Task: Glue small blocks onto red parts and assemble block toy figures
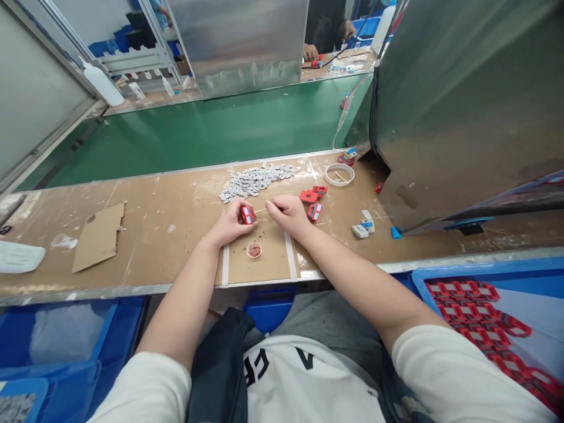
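Note:
Between the fingers of my left hand is a small red toy car part with pale window areas. My right hand pinches a thin wooden stick, whose tip points left to the red part; whether it touches is too small to tell. Below my hands, a small round cup with reddish contents stands on a brown board with white tape strips. Dark specks lie just above the cup. Several more red toy car parts rest right of my right hand.
A heap of small grey pieces lies behind my hands. A white tape roll sits at the back right, and cardboard lies left. Beyond runs a green belt. A blue bin holds red parts. Another person's hands work far off.

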`<control>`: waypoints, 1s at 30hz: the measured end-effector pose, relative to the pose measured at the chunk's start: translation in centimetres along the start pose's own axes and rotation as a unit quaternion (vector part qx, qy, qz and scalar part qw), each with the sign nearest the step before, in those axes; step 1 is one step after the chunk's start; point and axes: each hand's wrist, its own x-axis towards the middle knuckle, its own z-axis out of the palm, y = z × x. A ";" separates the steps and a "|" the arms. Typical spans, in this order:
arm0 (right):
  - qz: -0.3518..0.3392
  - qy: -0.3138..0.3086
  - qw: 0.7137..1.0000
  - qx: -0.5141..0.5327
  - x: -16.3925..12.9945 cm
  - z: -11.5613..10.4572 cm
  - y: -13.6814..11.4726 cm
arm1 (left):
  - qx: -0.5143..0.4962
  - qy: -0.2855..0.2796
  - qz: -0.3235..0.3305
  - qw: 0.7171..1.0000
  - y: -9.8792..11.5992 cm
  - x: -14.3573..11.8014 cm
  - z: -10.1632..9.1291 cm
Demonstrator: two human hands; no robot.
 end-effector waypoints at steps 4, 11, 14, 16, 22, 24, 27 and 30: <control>0.004 -0.025 1.000 -0.015 0.0 0.3 0.2 | 0.016 0.007 -0.001 1.000 0.0 0.0 0.0; 0.000 -0.043 0.999 -0.022 -0.1 0.5 0.4 | 0.016 0.008 0.003 1.000 -0.1 0.0 0.0; 0.001 -0.047 0.998 -0.036 -0.1 0.6 0.4 | 0.015 0.010 0.005 1.000 -0.2 0.1 0.0; -0.002 -0.045 0.998 -0.047 -0.2 0.7 0.4 | 0.017 0.010 0.006 1.000 -0.2 0.1 0.0; -0.034 -0.044 0.996 -0.065 -0.1 0.7 -0.2 | 0.031 0.012 0.002 0.999 0.2 0.1 0.0; -0.039 -0.049 0.996 -0.070 -0.1 0.7 -0.4 | 0.037 0.014 0.003 0.999 0.2 0.1 0.0; -0.026 -0.047 0.996 -0.070 -0.2 0.7 -0.6 | 0.034 0.014 0.003 0.999 0.1 0.1 0.0; 0.000 -0.004 0.999 -0.035 -0.2 0.1 -0.7 | 0.020 0.019 0.000 1.000 0.1 0.1 0.0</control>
